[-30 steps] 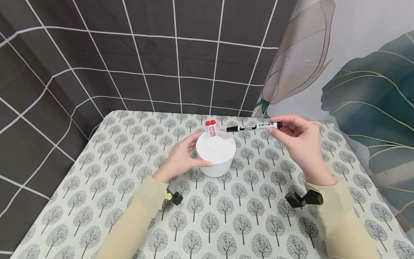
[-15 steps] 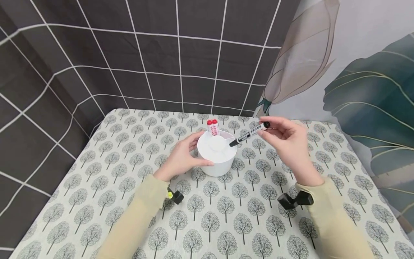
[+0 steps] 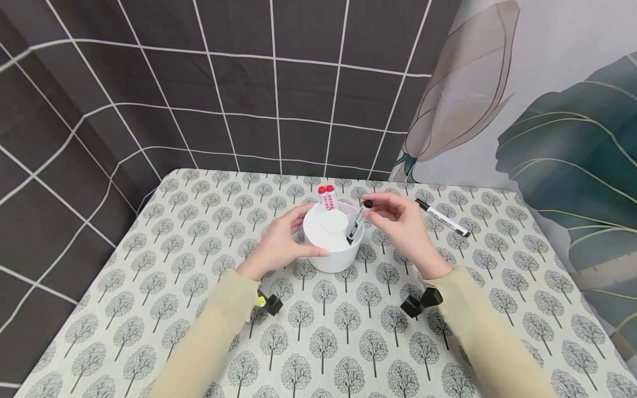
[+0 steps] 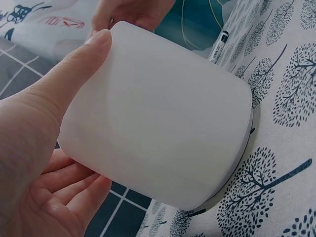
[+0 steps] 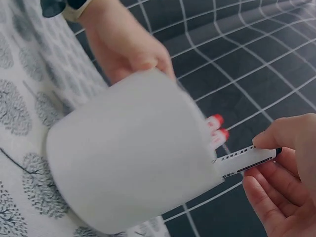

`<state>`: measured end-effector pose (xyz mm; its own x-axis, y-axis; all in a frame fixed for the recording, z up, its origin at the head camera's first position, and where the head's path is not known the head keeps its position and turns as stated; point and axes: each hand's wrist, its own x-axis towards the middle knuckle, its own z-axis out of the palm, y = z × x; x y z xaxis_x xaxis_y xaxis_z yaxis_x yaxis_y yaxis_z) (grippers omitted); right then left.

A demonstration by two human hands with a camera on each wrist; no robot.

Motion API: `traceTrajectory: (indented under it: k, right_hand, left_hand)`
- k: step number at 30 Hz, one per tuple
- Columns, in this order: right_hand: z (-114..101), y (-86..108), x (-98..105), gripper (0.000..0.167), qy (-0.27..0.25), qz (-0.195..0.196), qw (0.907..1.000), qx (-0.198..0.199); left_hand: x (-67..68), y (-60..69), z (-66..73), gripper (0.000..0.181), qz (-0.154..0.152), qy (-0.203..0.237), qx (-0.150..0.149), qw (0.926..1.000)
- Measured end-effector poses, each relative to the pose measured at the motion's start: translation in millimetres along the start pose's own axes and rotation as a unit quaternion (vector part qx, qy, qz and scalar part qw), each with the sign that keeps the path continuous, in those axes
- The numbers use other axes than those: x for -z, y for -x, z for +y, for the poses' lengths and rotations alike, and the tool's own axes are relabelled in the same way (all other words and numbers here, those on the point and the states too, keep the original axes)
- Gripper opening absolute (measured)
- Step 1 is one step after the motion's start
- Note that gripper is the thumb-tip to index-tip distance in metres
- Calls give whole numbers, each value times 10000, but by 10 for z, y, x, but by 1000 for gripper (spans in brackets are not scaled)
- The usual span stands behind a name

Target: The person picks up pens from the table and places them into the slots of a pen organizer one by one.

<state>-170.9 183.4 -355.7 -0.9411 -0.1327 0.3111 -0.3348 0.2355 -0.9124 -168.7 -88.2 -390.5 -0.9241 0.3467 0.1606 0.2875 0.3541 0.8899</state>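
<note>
A round white pen holder with compartments stands on the table. My left hand grips its left side, thumb at the front and fingers behind. Two red-capped markers stand in the rear compartment. My right hand pinches a black-and-white whiteboard marker by its upper end. That marker is tilted, its black cap inside the right compartment. In the right wrist view, the marker enters over the rim, between thumb and fingers. The left wrist view shows mostly the outer wall of the holder.
Another black-and-white marker lies on the tablecloth right of my right hand. Behind the table hangs a dark gridded cloth, with a leaf-patterned curtain at the right.
My right hand has moved left and turned the marker from level to steep, bringing its capped end into the holder. The marker lying behind that hand has come into view. My left hand stays put.
</note>
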Motion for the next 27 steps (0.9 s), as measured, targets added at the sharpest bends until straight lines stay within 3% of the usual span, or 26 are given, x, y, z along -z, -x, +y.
traceTrajectory:
  k: [9,14,20,27]
  right_hand:
    - [66,-30,-30,33,257,-131,9994,-210]
    - [66,-31,-7,40,47,-124,9997,-183]
    - [38,0,98,44,-199,-34,9998,-48]
    - [29,82,260,47,-88,39,9996,-262]
  left_hand:
    - [-2,-5,-2,107,-29,-16,-17,10000]
    - [-7,-7,-6,107,-21,-29,-8,10000]
    - [-9,-3,0,107,-6,-1,-53,10000]
    - [-4,-3,0,105,-7,8,-70,10000]
